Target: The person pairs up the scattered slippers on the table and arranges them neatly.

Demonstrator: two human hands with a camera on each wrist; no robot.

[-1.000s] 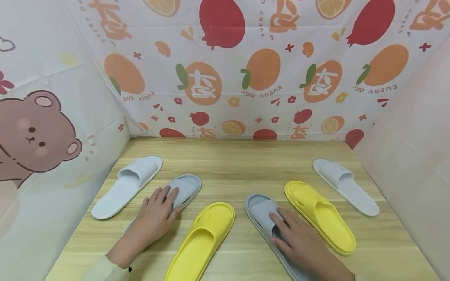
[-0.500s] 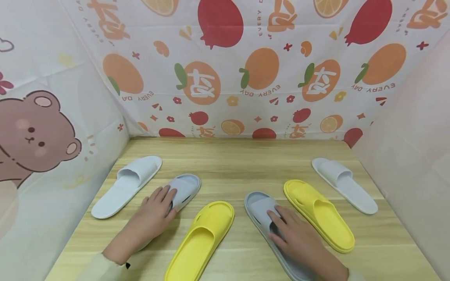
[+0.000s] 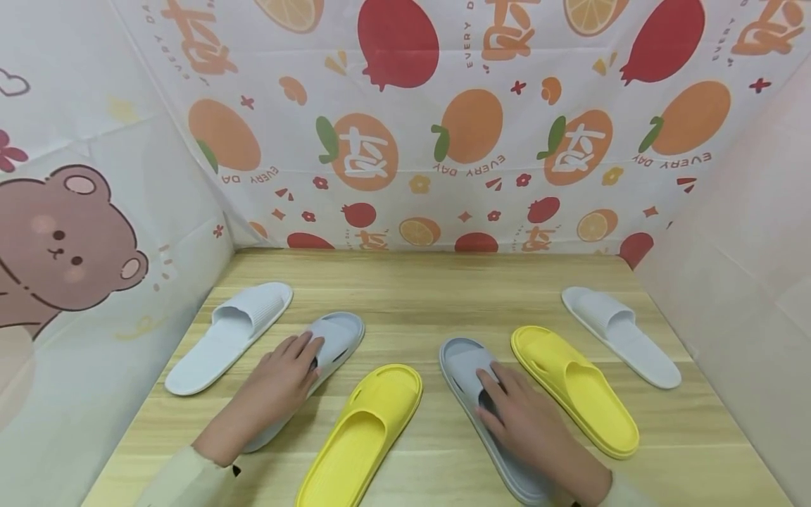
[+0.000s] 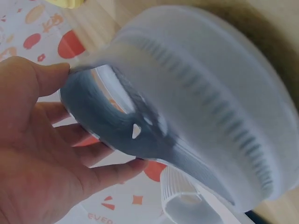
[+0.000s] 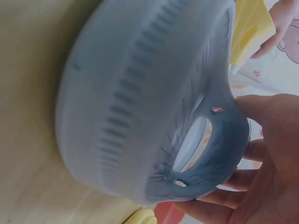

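– Well, leftmost entry?
– The left white slipper [image 3: 218,345]: thin flat sole, ribbed strap, set on the wood-grain tabletop [image 3: 405,282].
– Next along?
– The left grey slipper [image 3: 338,336], just beside it. Smooth, moulded, slots in the upper, small notches along the sole edge. The left hand [image 3: 275,384] grips it by the upper, thumb and fingers parted across its width.
– Then?
– The left yellow slipper [image 3: 364,433]: smooth, rounded toe, deep curved mouth, lying between the two greys.
– Right grip?
– The right hand [image 3: 532,422] holds the right grey slipper [image 3: 465,370] the same way, digits about half spread, tips at the upper's rim. Same slotted shape.
– Beyond that?
– The right yellow slipper [image 3: 573,387], near the hand; last, the right white slipper [image 3: 621,338], strap finely ribbed, sole flat
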